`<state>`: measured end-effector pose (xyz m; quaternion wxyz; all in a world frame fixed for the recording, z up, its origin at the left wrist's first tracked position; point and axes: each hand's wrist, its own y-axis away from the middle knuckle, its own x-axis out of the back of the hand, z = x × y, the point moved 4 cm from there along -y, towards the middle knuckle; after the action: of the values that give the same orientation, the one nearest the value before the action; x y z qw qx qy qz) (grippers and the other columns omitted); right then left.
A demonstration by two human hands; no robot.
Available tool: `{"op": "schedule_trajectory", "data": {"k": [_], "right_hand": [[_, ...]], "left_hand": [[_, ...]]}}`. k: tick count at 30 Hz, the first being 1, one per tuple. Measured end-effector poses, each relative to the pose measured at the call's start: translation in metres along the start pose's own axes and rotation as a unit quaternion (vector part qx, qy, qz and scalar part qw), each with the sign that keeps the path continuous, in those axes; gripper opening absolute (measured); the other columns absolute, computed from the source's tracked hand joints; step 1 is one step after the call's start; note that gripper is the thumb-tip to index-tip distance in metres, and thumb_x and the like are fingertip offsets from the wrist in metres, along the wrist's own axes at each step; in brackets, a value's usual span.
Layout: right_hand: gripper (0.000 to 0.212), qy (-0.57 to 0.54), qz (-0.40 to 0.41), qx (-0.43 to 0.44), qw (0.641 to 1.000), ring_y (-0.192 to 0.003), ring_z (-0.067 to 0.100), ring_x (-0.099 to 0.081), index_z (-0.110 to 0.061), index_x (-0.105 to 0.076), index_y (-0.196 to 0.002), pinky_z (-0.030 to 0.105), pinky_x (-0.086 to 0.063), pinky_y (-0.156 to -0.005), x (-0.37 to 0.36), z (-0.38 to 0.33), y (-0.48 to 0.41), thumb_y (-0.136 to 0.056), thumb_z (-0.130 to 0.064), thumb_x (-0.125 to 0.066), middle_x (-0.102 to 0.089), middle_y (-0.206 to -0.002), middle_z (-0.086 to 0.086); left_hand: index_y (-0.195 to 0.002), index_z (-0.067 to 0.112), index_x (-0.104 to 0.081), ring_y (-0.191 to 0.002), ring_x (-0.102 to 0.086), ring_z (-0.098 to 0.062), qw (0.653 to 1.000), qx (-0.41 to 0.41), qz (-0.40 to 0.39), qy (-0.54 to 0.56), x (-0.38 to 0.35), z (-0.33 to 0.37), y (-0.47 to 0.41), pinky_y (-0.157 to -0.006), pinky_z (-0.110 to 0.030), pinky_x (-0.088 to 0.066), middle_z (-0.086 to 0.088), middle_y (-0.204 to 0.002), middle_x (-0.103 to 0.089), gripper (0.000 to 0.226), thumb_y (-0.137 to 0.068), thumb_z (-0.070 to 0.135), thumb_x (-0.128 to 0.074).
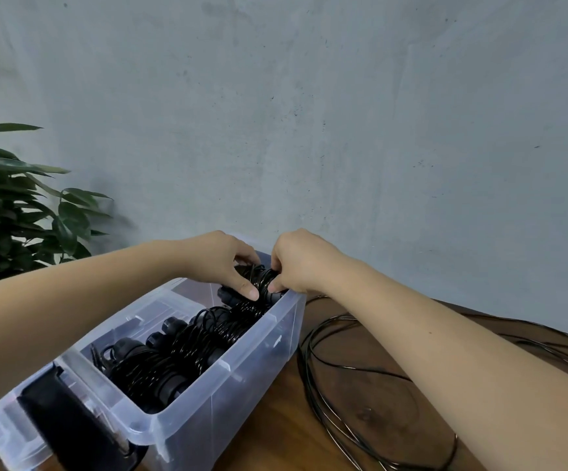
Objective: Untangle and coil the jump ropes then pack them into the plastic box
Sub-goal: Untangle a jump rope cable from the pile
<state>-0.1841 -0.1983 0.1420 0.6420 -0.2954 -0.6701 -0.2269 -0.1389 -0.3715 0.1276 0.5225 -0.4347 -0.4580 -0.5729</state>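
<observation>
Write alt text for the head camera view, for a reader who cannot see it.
The left hand and right hand grip a coiled jump rope at the far end of a clear plastic box holding other coiled ropes. Loose rope lies on the wooden table beside it.

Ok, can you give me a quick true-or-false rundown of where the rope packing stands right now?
1. The left hand and right hand both grip one coiled rope at the far end of the plastic box. True.
2. Apart from that coil, the box is empty. False: several packed coils lie in it.
3. Loose rope lies on the table, to the right of the box. True.
4. The box has its lid on. False: its top is open.
</observation>
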Motion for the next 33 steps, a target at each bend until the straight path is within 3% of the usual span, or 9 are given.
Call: {"op": "schedule_trajectory", "data": {"k": [3, 5, 7, 10, 13, 16, 20, 26, 33], "right_hand": [[0.047, 0.020, 0.002, 0.001, 1.000, -0.091, 0.026, -0.071, -0.015, -0.076, -0.120, 0.036, -0.062, -0.077, 0.000, -0.004, -0.001, -0.084, -0.042, -0.091, -0.074, -0.105, 0.006], [0.043, 0.035, 0.006, 0.007, 0.999, -0.085, 0.025, -0.068, -0.017, -0.076, -0.118, 0.031, -0.054, -0.064, 0.002, -0.008, 0.001, -0.085, -0.041, -0.090, -0.070, -0.096, 0.003], [0.041, 0.045, 0.008, 0.013, 0.999, -0.083, 0.024, -0.066, -0.018, -0.076, -0.118, 0.030, -0.050, -0.061, 0.004, -0.009, 0.004, -0.087, -0.042, -0.088, -0.067, -0.090, 0.001], [0.039, -0.016, 0.009, 0.016, 1.000, -0.094, 0.022, -0.070, -0.018, -0.078, -0.118, 0.036, -0.062, -0.078, 0.006, -0.002, 0.006, -0.087, -0.040, -0.087, -0.075, -0.105, 0.001], [0.035, -0.112, 0.048, 0.019, 0.992, -0.104, 0.018, -0.070, -0.024, -0.077, -0.123, 0.035, -0.060, -0.091, 0.011, 0.008, 0.015, -0.089, -0.034, -0.081, -0.075, -0.115, -0.002], [0.036, -0.142, 0.112, 0.015, 0.983, -0.110, 0.016, -0.068, -0.026, -0.076, -0.126, 0.034, -0.057, -0.096, 0.019, 0.019, 0.025, -0.091, -0.031, -0.072, -0.075, -0.120, -0.004], [0.031, -0.162, 0.116, 0.001, 0.980, -0.104, 0.014, -0.069, -0.025, -0.077, -0.122, 0.030, -0.054, -0.092, 0.023, 0.040, 0.043, -0.091, -0.027, -0.071, -0.076, -0.111, -0.007], [0.024, -0.180, 0.124, -0.029, 0.975, -0.095, 0.011, -0.068, -0.027, -0.079, -0.118, 0.027, -0.052, -0.087, 0.018, 0.075, 0.103, -0.096, -0.029, -0.070, -0.074, -0.095, -0.012], [0.016, -0.219, 0.115, -0.112, 0.962, -0.091, -0.005, -0.068, -0.033, -0.080, -0.112, 0.012, -0.050, -0.084, 0.003, 0.151, 0.200, -0.097, -0.032, -0.073, -0.076, -0.091, -0.017]], "left_hand": [[-0.136, 0.047, -0.061, -0.092, -0.063, -0.006, 0.995, -0.051, -0.001, -0.083, -0.005, 0.013, 0.003, -0.081, -0.032, -0.052, 0.018, -0.098, -0.070, 0.068, -0.077, 0.079, -0.074], [-0.145, 0.039, -0.046, -0.082, -0.059, -0.016, 0.986, -0.074, 0.024, -0.149, -0.010, 0.022, 0.010, -0.070, -0.035, -0.043, 0.009, -0.096, -0.068, 0.069, -0.088, 0.075, -0.063], [-0.148, 0.034, -0.036, -0.090, -0.061, -0.024, 0.981, -0.079, 0.040, -0.174, -0.012, 0.024, 0.015, -0.073, -0.036, -0.040, 0.000, -0.102, -0.068, 0.068, -0.095, 0.070, -0.059], [-0.156, 0.040, -0.028, -0.111, -0.059, -0.022, 0.984, -0.074, 0.020, -0.161, -0.012, 0.021, 0.023, -0.090, -0.035, -0.044, 0.003, -0.129, -0.064, 0.073, -0.096, 0.067, -0.061], [-0.159, 0.039, -0.021, -0.101, -0.057, -0.019, 0.994, -0.029, 0.022, -0.104, -0.005, 0.021, 0.025, -0.086, -0.032, -0.041, -0.002, -0.134, -0.064, 0.084, -0.093, 0.065, -0.067], [-0.160, 0.037, -0.023, -0.114, -0.057, -0.018, 0.995, -0.018, 0.040, -0.088, 0.002, 0.027, 0.028, -0.090, -0.029, -0.038, 0.000, -0.151, -0.055, 0.084, -0.094, 0.065, -0.066], [-0.157, 0.041, -0.031, -0.118, -0.056, -0.014, 0.995, -0.033, 0.060, -0.074, 0.014, 0.049, 0.038, -0.094, -0.030, -0.042, 0.009, -0.153, -0.048, 0.072, -0.097, 0.061, -0.064], [-0.146, 0.038, -0.049, -0.120, -0.055, -0.008, 0.988, -0.063, 0.139, -0.028, 0.015, 0.110, 0.054, -0.093, -0.025, -0.041, 0.015, -0.142, -0.054, 0.053, -0.099, 0.058, -0.062], [-0.139, 0.047, -0.051, -0.110, -0.062, 0.002, 0.988, -0.106, 0.095, 0.056, -0.005, 0.206, 0.069, -0.091, -0.023, -0.048, 0.022, -0.127, -0.060, 0.050, -0.094, 0.065, -0.061]]}}
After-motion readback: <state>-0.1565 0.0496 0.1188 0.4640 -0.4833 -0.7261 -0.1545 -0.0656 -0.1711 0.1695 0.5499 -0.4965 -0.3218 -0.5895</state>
